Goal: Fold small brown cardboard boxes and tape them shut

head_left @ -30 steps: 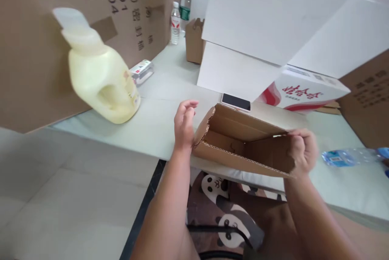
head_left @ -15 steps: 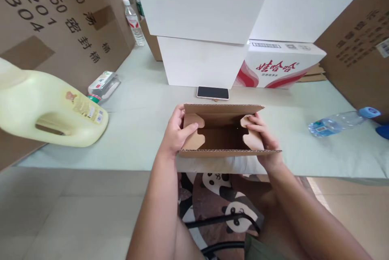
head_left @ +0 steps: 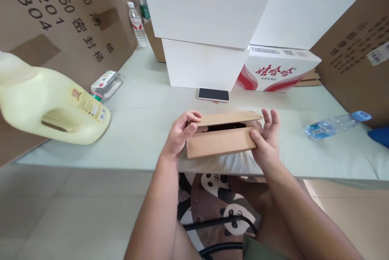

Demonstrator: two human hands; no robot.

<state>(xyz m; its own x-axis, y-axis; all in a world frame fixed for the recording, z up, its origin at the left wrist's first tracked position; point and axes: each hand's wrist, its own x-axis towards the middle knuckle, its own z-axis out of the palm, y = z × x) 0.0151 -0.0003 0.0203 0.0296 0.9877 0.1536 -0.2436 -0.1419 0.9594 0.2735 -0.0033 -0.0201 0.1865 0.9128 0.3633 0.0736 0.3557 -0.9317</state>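
A small brown cardboard box (head_left: pixel 221 143) sits near the table's front edge. Its two long flaps lean inward, with a dark narrow gap between them. At the box's left end, my left hand (head_left: pixel 180 133) grips the corner, fingers on the far flap and thumb by the gap. On the other end, my right hand (head_left: pixel 267 140) has its thumb pressing the near flap, while its fingers stick up apart behind the right edge. The box's short end flaps are mostly covered by the long ones.
Beyond the box lies a phone (head_left: pixel 213 94), in front of stacked white boxes (head_left: pixel 203 63). To the left stand a yellow jug (head_left: pixel 60 102) and a clear bottle (head_left: pixel 106 85) on its side. A water bottle (head_left: pixel 334 125) lies at the right. Large cartons flank the table (head_left: pixel 146 130).
Both long flaps have folded inward from standing open, narrowing the opening. My right hand has moved its thumb onto the near flap and raised its fingers off the end flap.
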